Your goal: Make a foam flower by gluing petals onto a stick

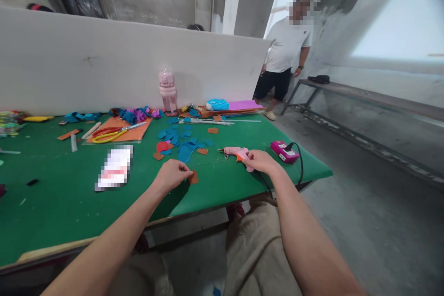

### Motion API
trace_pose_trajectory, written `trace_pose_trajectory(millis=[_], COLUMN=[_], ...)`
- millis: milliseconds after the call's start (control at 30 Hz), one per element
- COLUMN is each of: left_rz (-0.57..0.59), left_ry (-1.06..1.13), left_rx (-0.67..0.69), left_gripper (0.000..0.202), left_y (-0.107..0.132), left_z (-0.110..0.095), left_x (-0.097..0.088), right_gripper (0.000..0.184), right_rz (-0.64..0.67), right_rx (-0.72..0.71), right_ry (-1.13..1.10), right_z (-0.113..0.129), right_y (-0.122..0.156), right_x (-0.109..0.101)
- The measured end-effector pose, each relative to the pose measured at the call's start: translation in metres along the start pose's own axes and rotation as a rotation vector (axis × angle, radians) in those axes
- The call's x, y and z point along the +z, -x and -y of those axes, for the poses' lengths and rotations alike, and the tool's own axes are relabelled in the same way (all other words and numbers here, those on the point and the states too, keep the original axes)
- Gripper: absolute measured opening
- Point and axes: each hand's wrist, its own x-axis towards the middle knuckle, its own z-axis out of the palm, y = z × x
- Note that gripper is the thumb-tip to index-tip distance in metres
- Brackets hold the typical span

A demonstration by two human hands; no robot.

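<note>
My left hand [172,175] pinches the edge of a small brown felt piece [194,177] just above the green tabletop. My right hand [259,161] is closed around the handle of a pink hot glue gun [236,151] with an orange trigger, its nozzle pointing left. Between and beyond my hands lie several blue felt pieces [186,149], a red round piece [161,146] and other brown pieces [202,151].
Scissors [120,132] lie on an orange sheet [140,135] at the left. A blurred white paper [115,168], a pink bottle [168,92] and a magenta power box with a cable [283,152] are on the table. A person [287,51] stands beyond the white partition [125,64].
</note>
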Motion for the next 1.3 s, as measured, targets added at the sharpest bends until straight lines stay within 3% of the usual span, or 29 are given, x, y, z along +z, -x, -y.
trace_pose_trajectory(millis=[100,200,300,367,567,867,1300], left_rz=[-0.008,-0.012,0.008,0.016,-0.05,-0.101,-0.085], left_ry=[0.005,-0.01,-0.012,-0.007,0.004,-0.1,-0.097], left_rx=[-0.002,-0.007,-0.016,-0.027,-0.082,-0.097,-0.093], left_gripper=[0.029,0.027,0.027,0.026,0.024,0.025,0.025], left_y=[0.0,-0.001,-0.001,-0.002,-0.005,0.004,0.004], left_z=[0.001,0.002,0.001,0.0,-0.001,-0.006,-0.007], left_x=[0.002,0.003,0.003,0.002,0.006,0.013,0.012], right_gripper=[0.032,0.032,0.03,0.032,0.041,0.042,0.04], right_rz=[-0.014,-0.018,0.07,0.119,0.029,0.2,0.27], right_rx=[-0.008,-0.098,-0.196,-0.253,-0.285,-0.419,-0.438], right_ry=[-0.095,-0.391,-0.696,-0.77,-0.563,-0.35,-0.32], right_z=[0.0,-0.001,0.004,0.01,0.033,0.063,0.071], right_y=[0.003,0.01,0.019,0.025,0.044,0.07,0.065], right_x=[-0.005,-0.011,-0.013,-0.014,-0.018,-0.019,-0.009])
